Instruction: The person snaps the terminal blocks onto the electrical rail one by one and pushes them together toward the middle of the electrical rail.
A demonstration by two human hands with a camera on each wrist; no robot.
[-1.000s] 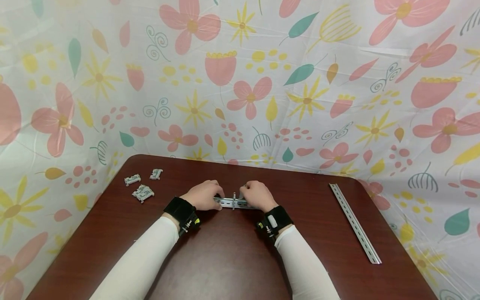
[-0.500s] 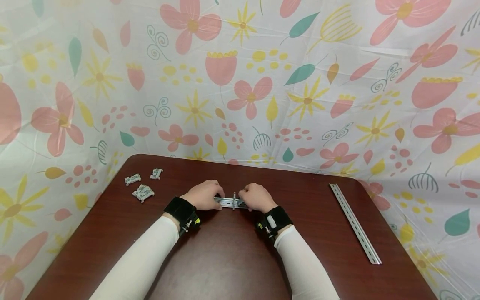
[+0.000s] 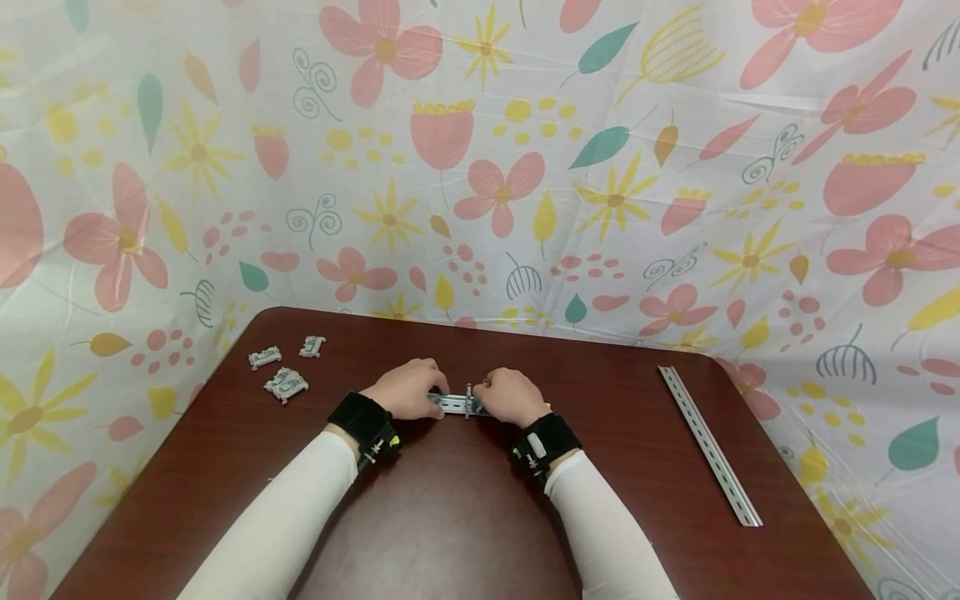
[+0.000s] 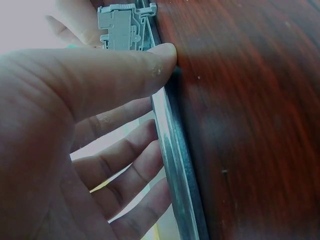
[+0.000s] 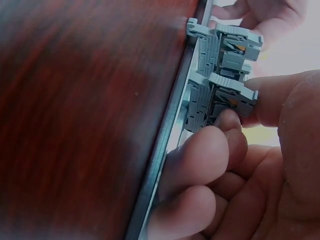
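Observation:
A slotted metal DIN rail [image 3: 453,405] lies crosswise before me on the table. My left hand [image 3: 405,390] holds its left part, thumb on the near edge and fingers behind, as the left wrist view shows. One grey terminal block [image 5: 235,41] stands upright on the rail between the hands. Close beside it is a second grey terminal block [image 5: 200,102], pinched between the thumb and fingers of my right hand [image 3: 516,397]. Other fingers of that hand curl near the rail's edge. The right hand hides the rail's right part in the head view.
Several more terminal blocks lie at the back left: a group [image 3: 286,384], a single block [image 3: 265,357] and another [image 3: 312,347]. A longer slotted rail [image 3: 708,446] lies slanted on the right of the brown table [image 3: 427,517]. A flower-patterned curtain [image 3: 480,167] hangs behind.
My right hand has shifted slightly left and nearer to me, bringing its terminal block up close to the standing one. The left hand and the rail have stayed in place.

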